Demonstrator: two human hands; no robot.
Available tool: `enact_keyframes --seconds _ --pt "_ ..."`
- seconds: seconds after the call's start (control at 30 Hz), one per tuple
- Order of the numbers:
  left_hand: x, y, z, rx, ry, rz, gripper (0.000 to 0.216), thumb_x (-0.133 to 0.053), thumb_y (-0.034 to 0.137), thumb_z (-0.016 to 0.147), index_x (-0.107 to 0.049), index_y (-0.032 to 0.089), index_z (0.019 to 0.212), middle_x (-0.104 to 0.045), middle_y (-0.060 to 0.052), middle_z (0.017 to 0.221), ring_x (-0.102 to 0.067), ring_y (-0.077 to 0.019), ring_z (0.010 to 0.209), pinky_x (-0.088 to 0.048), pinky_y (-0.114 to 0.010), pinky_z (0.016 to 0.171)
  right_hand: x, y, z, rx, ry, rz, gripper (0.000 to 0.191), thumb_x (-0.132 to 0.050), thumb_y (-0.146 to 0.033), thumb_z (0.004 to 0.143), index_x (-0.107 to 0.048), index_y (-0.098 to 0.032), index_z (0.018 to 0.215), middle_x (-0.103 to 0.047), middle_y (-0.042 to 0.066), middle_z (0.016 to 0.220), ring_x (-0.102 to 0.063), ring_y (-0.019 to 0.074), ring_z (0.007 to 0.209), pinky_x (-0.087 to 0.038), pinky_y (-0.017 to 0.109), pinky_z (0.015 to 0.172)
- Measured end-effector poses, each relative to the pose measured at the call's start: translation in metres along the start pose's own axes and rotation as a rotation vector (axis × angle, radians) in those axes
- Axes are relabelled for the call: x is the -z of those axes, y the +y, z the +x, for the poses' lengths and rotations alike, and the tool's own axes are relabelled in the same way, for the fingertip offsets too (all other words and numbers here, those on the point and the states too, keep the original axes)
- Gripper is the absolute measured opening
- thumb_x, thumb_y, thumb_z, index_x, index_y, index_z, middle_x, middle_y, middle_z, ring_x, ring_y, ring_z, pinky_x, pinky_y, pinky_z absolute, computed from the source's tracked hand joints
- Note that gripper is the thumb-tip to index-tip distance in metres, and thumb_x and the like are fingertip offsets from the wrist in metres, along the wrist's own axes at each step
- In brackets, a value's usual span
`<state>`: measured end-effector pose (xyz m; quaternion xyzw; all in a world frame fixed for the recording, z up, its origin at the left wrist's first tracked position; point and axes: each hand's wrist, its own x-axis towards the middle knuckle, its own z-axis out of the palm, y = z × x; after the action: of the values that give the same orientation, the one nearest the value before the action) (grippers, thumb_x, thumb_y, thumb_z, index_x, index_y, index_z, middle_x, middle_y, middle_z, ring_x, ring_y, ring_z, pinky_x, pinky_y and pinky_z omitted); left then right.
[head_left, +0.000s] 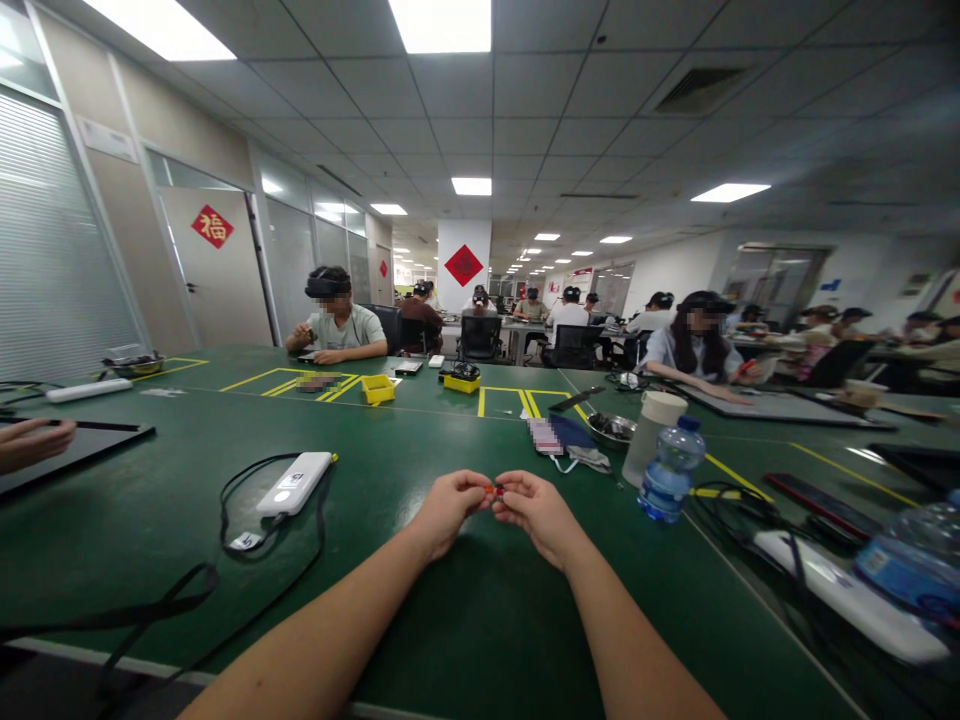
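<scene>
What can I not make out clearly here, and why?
- Head view: red bits, too small and partly covered by the fingers; number unclear.
- Head view: far-right bottle, cut off by the right edge.
- Head view: metal bowl, its contents too small and dark to identify.
- Head view: co-worker's hand, arm cut off by left edge.

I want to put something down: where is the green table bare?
The table is bare between the white box and the left hand, and beyond that hand toward the yellow tray. Right of the right hand it's crowded: pale tumbler, water bottle, long white device.
</scene>
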<state>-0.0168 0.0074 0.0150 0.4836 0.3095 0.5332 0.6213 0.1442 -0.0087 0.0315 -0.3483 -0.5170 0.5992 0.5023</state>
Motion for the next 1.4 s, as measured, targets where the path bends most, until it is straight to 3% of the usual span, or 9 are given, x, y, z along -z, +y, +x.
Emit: enact_keyframes --seconds 0.43,0.7,0.87,1.07,1.4 --pt "-0.008 0.011 -0.007 -0.086 -0.001 0.118 0.019 -0.067 0.020 0.065 -0.065 0.011 0.081 -0.067 -0.009 0.081 -0.063 -0.0166 0.073 -0.049 -0.030 0.075 -0.002 -0.003 -0.002 0.049 -0.014 0.048 0.030 -0.068 -0.025 0.066 -0.058 -0.016 0.093 -0.063 0.003 0.077 -0.063 0.0138 0.070 -0.049 0.029 0.069" --pt "-0.005 0.006 -0.005 -0.090 0.028 0.209 0.020 -0.067 0.020 0.064 -0.065 0.011 0.082 -0.068 -0.008 0.081 -0.062 -0.0162 0.073 -0.047 -0.027 0.071 0.000 0.001 0.001 0.032 0.061 0.030 0.029 -0.069 -0.022 0.062 -0.056 -0.016 0.087 -0.063 0.002 0.076 -0.060 0.0108 0.060 -0.046 0.024 0.058" --pt "-0.005 0.008 -0.005 -0.105 0.038 0.203 0.018 -0.065 0.020 0.065 -0.065 0.012 0.082 -0.067 -0.007 0.078 -0.061 -0.0146 0.071 -0.047 -0.026 0.070 0.002 0.001 0.002 0.019 0.071 0.045 0.026 -0.067 -0.023 0.064 -0.055 -0.016 0.087 -0.062 0.003 0.081 -0.064 0.0141 0.069 -0.050 0.028 0.067" --pt "-0.008 0.012 -0.008 -0.109 0.011 0.206 0.017 -0.067 0.020 0.064 -0.065 0.012 0.079 -0.066 -0.005 0.076 -0.060 -0.0138 0.068 -0.047 -0.025 0.068 -0.001 -0.003 -0.001 0.031 0.074 0.002 0.031 -0.069 -0.027 0.065 -0.057 -0.016 0.092 -0.061 0.001 0.076 -0.063 0.0129 0.063 -0.050 0.025 0.059" --pt "-0.003 0.005 -0.004 -0.150 0.004 0.213 0.018 -0.066 0.020 0.067 -0.065 0.013 0.084 -0.066 -0.007 0.082 -0.061 -0.0157 0.075 -0.047 -0.027 0.073 0.000 0.000 0.001 0.036 0.054 0.030 0.030 -0.069 -0.026 0.066 -0.058 -0.016 0.092 -0.062 0.002 0.076 -0.063 0.0138 0.066 -0.050 0.027 0.063"
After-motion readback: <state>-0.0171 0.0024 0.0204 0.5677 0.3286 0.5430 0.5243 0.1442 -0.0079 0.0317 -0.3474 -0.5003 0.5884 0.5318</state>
